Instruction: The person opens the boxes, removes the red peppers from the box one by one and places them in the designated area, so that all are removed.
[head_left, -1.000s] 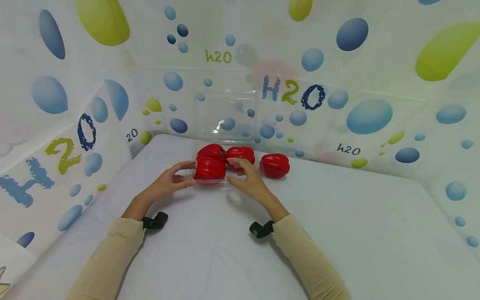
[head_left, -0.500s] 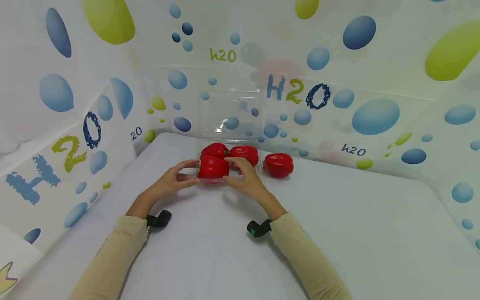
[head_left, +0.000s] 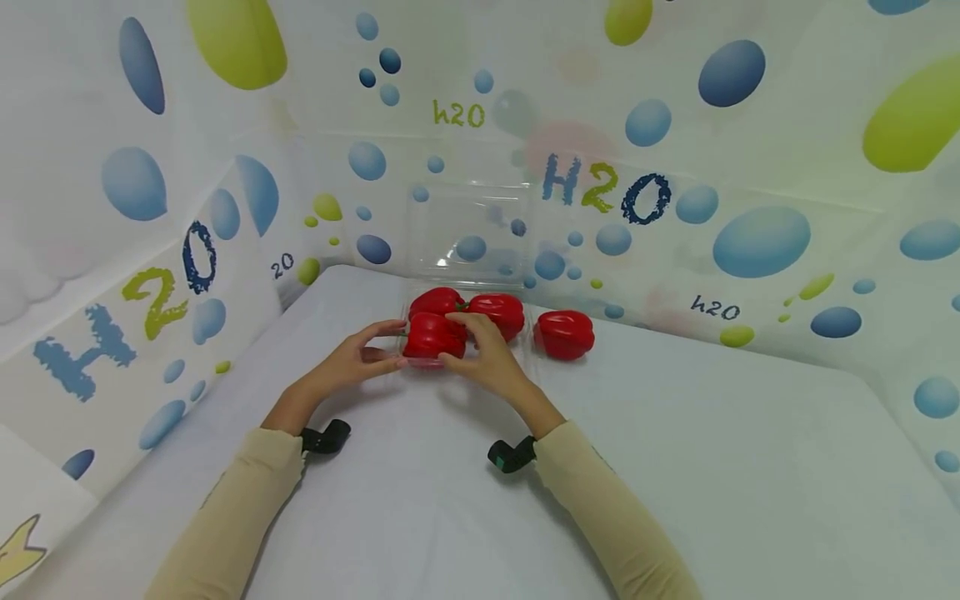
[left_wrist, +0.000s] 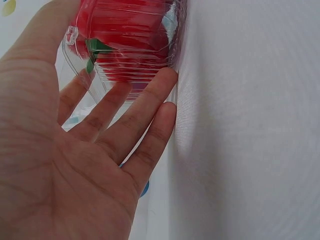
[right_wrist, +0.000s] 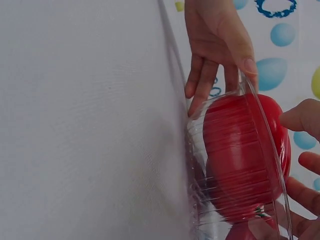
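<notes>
While the clear box point(right_wrist: 197, 136) stands on the tabletop point(head_left: 420, 492), its lid point(head_left: 468, 233) is tipped up behind it, presumably so that the contents can be reached from above. Contained in the box are a front pepper point(head_left: 432, 337), a left rear pepper point(head_left: 435, 301) and a right rear pepper point(head_left: 504, 313), all red. A loose pepper point(head_left: 564, 334) is placed close beside the box, at its right. The box's left end is touched by the left hand point(head_left: 354, 358), fingers nearly straight against the ribbed wall; steadying is judged to be the reason. At the box's right, the front pepper is flanked by the right hand point(head_left: 491, 358), fingers bent; whether it is gripped or merely touched cannot be told. The box's right front corner is hidden by that hand. In both wrist views the box is cut off.
</notes>
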